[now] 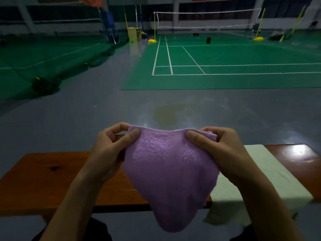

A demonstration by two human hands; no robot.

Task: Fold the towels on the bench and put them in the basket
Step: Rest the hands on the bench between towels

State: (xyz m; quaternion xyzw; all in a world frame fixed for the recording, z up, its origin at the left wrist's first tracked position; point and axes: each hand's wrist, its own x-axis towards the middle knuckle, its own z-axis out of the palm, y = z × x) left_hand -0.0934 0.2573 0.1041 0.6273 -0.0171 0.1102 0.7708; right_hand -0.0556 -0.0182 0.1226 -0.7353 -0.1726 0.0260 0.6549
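Note:
A purple towel hangs in the air above the wooden bench, its lower end drooping below the bench's front edge. My left hand pinches its top left corner between thumb and fingers. My right hand pinches the top right corner the same way. A pale green towel lies spread flat across the bench to the right, and its near end hangs over the front edge. No basket is in view.
Beyond the bench lies a grey floor with a stain, then a green badminton court with a net and yellow posts. A dark green net is heaped on the floor at the left.

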